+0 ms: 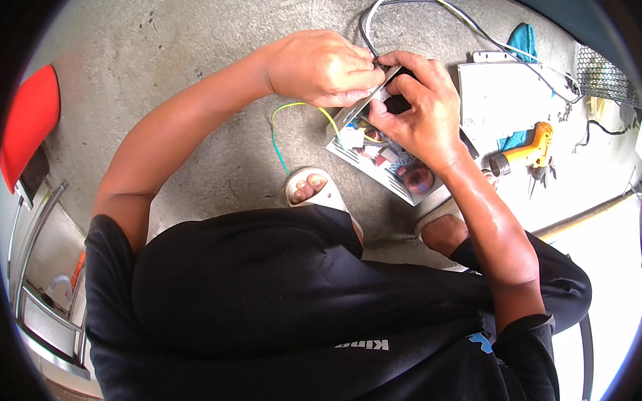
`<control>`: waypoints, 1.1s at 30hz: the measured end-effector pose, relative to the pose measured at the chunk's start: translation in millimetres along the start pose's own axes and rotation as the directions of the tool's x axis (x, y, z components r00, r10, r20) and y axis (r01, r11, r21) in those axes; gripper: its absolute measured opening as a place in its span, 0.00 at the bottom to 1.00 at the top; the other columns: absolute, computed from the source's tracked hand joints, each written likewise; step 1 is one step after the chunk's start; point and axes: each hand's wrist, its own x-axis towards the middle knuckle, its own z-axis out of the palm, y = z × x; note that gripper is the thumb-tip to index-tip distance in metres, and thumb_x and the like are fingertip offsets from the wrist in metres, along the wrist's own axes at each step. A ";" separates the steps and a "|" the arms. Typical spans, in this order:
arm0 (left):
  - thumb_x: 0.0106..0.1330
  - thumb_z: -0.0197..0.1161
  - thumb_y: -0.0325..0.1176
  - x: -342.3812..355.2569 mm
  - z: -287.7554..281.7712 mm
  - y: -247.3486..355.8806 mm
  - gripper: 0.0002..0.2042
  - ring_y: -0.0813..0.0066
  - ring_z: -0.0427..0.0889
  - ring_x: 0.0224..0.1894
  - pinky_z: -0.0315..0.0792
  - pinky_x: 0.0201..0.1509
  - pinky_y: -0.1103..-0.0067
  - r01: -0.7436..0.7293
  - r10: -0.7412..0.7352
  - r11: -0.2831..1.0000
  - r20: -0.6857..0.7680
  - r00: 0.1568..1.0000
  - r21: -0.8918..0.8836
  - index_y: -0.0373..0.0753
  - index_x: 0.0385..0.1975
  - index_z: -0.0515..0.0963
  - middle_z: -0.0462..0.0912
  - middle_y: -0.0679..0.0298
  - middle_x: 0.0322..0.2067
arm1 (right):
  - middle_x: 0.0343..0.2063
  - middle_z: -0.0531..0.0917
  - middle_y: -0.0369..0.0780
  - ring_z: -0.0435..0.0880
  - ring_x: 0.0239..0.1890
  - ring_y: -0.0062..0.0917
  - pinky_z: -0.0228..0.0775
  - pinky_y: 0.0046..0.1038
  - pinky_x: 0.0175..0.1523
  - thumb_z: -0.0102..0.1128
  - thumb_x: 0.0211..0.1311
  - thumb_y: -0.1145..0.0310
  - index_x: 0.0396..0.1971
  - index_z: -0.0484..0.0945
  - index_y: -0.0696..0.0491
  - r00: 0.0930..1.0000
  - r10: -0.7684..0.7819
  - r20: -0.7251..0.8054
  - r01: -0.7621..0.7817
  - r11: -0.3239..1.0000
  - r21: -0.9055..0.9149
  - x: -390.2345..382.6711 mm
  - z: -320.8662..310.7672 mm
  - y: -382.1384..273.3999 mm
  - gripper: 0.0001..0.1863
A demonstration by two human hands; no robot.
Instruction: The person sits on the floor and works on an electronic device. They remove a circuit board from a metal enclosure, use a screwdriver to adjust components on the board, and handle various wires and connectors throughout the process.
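Note:
An opened metal-cased circuit unit (399, 183) lies tilted on the floor in front of my feet, its board and a copper-wound coil (418, 179) exposed. My left hand (329, 70) is closed at the far left edge of the case, fingers pinched together; what they hold is hidden. My right hand (423, 108) is curled over the far part of the unit, index finger at the far end by the cables and thumb lower on the case. A black cable and a white cable (455, 13) loop away from that end. One yellow-green wire (272, 128) trails off the left side.
A white metal panel (494, 97) lies right of the unit, over teal cloth (522, 43). Beside it is a yellow-orange power drill (531, 148). Black mesh (608, 73) stands far right. At left are a red curved seat (32, 123) and metal tubing (33, 240). My sandalled feet (314, 188) flank the unit.

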 end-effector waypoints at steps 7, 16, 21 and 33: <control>0.64 0.75 0.32 0.8 -2.3 2.9 0.18 0.50 0.91 0.46 0.86 0.47 0.62 0.014 -0.015 1.000 0.023 1.000 0.012 0.29 0.50 0.84 0.90 0.49 0.40 | 0.54 0.88 0.39 0.85 0.49 0.38 0.79 0.37 0.56 0.78 0.45 0.69 0.25 0.81 0.54 1.000 0.015 -0.003 -0.015 1.000 -0.001 -0.4 1.8 0.0 0.12; 0.63 0.76 0.31 0.9 -2.6 3.3 0.18 0.50 0.91 0.47 0.87 0.51 0.61 0.029 -0.029 1.000 0.041 0.999 -0.006 0.28 0.50 0.85 0.90 0.49 0.39 | 0.53 0.87 0.34 0.84 0.46 0.36 0.80 0.37 0.53 0.77 0.45 0.68 0.28 0.85 0.53 1.000 -0.008 -0.016 0.008 1.000 -0.018 -0.4 2.8 1.5 0.11; 0.63 0.76 0.30 0.5 -2.7 3.9 0.18 0.49 0.92 0.45 0.88 0.55 0.60 0.037 -0.036 0.999 0.034 0.999 -0.021 0.28 0.50 0.85 0.91 0.50 0.40 | 0.53 0.88 0.36 0.84 0.48 0.35 0.79 0.35 0.56 0.78 0.43 0.69 0.24 0.83 0.54 1.000 0.026 0.000 -0.026 0.999 -0.023 0.5 2.8 -0.3 0.11; 0.64 0.75 0.28 -6.2 -1.3 14.1 0.17 0.55 0.93 0.47 0.86 0.63 0.61 0.053 -0.038 0.988 -0.100 0.994 0.148 0.31 0.52 0.86 0.92 0.54 0.44 | 0.49 0.87 0.32 0.83 0.45 0.36 0.82 0.37 0.51 0.76 0.44 0.64 0.27 0.84 0.53 0.999 0.037 -0.004 -0.038 0.996 -0.081 3.8 1.6 -3.3 0.12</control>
